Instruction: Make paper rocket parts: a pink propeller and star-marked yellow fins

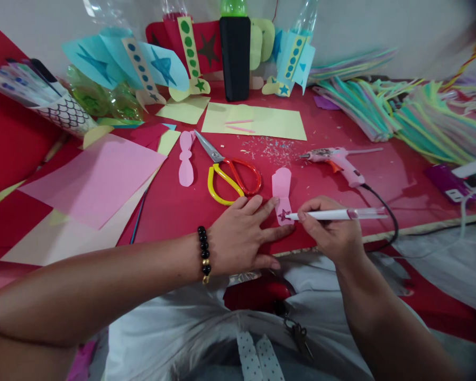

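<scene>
With fingers spread flat, my left hand (241, 233) presses on the edge of a small pink paper cutout (281, 182) near the table's front edge. A dark star is drawn on the cutout's lower part. My right hand (333, 230) pinches a white felt-tip marker (329, 214), its tip touching the star. Just beyond my left fingers lie scissors (222, 159) with one yellow and one red handle, blades partly apart. Left of them is another pink cutout (186, 164) with rounded lobes.
A pink glue gun (341, 161) with its cord lies at the right, near bundles of pastel pipe cleaners (357, 108). Paper sheets (99, 174) and a marker cup (67, 114) stand left. Decorated plastic bottles (295, 58) and a black box-like object (235, 58) line the back.
</scene>
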A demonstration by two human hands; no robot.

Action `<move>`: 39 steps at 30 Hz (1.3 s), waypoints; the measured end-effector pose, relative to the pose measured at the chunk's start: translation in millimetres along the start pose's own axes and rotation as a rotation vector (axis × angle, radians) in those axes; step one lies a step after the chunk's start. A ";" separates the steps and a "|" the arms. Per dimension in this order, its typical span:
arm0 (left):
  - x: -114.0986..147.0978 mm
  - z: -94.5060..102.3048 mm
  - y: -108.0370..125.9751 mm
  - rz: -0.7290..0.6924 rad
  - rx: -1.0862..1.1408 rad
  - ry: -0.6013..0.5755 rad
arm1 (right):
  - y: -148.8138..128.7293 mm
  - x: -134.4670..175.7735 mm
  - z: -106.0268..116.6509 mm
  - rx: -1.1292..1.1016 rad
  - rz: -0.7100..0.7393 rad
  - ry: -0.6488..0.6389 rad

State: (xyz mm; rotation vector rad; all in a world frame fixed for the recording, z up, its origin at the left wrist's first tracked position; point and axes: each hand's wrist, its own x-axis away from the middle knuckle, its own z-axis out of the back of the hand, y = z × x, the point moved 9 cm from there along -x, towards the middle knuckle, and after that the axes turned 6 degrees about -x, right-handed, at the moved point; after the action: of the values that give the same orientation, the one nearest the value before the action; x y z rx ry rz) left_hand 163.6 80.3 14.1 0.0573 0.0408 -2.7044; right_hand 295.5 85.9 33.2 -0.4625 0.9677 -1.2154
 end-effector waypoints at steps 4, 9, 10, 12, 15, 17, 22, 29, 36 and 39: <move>0.3 0.1 -0.4 0.001 0.002 0.000 | 0.4 0.0 0.3 0.002 0.002 0.006; 0.5 0.1 -1.2 0.003 0.003 0.001 | 2.4 -0.4 2.0 0.002 -0.002 0.024; 0.4 0.0 -1.1 0.003 0.004 0.001 | 2.7 -0.3 2.0 0.002 -0.002 0.023; 0.3 -0.3 -0.8 -0.001 0.004 0.000 | 3.2 -0.1 2.6 0.001 -0.004 0.027; 0.3 -0.3 -0.5 -0.002 0.000 0.002 | 4.2 0.1 3.7 0.006 -0.009 0.042; 0.3 -0.1 -0.4 -0.001 -0.003 0.004 | 5.0 0.2 3.2 0.006 -0.012 0.040; 0.7 -0.4 -0.5 -0.002 -0.002 0.010 | 6.7 1.0 4.4 0.008 -0.025 0.054; 0.3 -0.8 -1.0 0.001 -0.002 0.011 | 4.1 0.8 2.4 -0.017 -0.028 0.025; 0.6 -0.9 -0.9 0.000 0.011 0.004 | 2.4 1.0 0.6 -0.028 -0.030 -0.002; 0.6 -0.9 -0.4 -0.003 0.009 0.004 | 2.3 0.7 0.2 -0.022 -0.032 -0.008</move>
State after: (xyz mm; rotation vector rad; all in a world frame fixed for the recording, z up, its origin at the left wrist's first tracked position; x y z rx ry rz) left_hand 162.9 80.5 13.2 0.0649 0.0299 -2.7075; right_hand 297.0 86.0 31.3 -0.5016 0.9705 -1.2314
